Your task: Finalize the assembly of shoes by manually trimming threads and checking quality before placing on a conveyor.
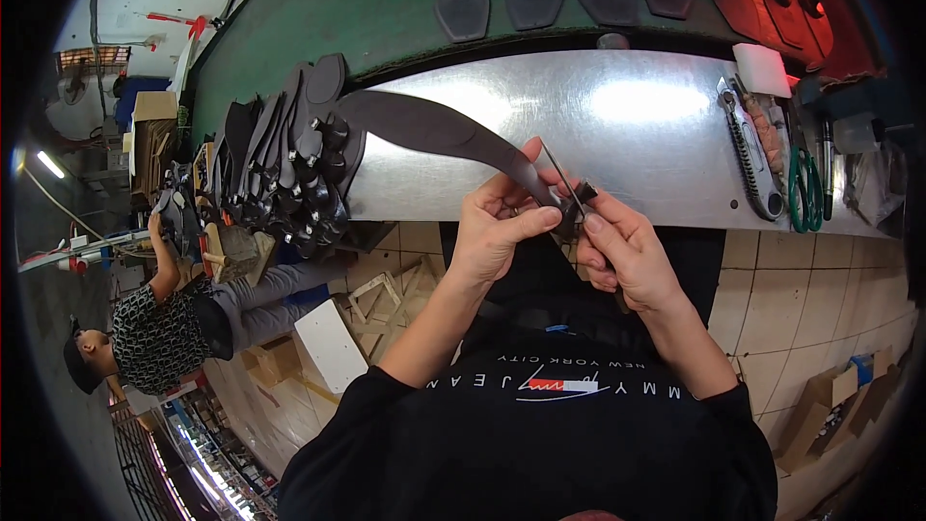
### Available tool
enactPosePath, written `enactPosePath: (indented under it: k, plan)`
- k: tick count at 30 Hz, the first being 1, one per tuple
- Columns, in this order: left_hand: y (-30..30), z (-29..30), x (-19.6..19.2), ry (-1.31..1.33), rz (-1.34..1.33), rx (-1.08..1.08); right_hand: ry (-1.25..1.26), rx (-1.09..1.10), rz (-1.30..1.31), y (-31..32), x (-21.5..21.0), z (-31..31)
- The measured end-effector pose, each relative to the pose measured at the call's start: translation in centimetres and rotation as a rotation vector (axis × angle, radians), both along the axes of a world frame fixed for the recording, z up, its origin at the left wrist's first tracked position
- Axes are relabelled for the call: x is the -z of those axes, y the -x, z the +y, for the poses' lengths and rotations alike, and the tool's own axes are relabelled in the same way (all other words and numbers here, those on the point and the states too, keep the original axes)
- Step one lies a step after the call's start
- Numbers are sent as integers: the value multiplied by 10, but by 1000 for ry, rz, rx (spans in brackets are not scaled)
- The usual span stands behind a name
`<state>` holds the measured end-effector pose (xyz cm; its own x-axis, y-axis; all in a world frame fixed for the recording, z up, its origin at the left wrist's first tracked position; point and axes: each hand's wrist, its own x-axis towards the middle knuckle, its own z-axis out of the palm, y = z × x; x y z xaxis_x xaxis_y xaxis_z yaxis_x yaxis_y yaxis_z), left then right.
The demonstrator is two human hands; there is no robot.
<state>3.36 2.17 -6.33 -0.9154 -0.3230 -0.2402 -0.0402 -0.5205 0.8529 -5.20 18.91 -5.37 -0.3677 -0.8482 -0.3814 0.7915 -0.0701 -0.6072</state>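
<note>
My left hand (497, 224) is closed on a long dark shoe sole (415, 123), thumb along its narrow end. The sole's wide end stretches up and left over the metal table. In my right hand (627, 253), closed fingers grip a thin pointed metal tool (562, 174), whose dark handle seems to come out below the palm. Its shaft crosses the narrow end of the sole, beside a small black piece (585, 192) near my right fingertips. Whether that piece belongs to the sole is hard to tell. Both hands meet just over the table's near edge.
A heap of black soles (299, 150) lies at the table's left. More soles (463, 5) stand along the green belt (386, 0) behind. At right are a box cutter (750, 150), green-handled scissors (803, 188) and a white block (762, 69). A co-worker (159, 333) works at far left.
</note>
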Motion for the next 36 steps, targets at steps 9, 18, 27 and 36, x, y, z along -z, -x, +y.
enactPosePath:
  k: [9,18,27,36]
  plan:
    - [-16,-16,-8,-4,-14,27,113,153,-97,24,5,2]
    - [-56,-134,-112,344,20,-277,64,291,108,56,11,34]
    - [-182,-315,-186,1087,-433,-1298,33,362,210,78,8,37]
    - [47,-217,-82,1107,-104,-492,-434,474,1125,100,11,37]
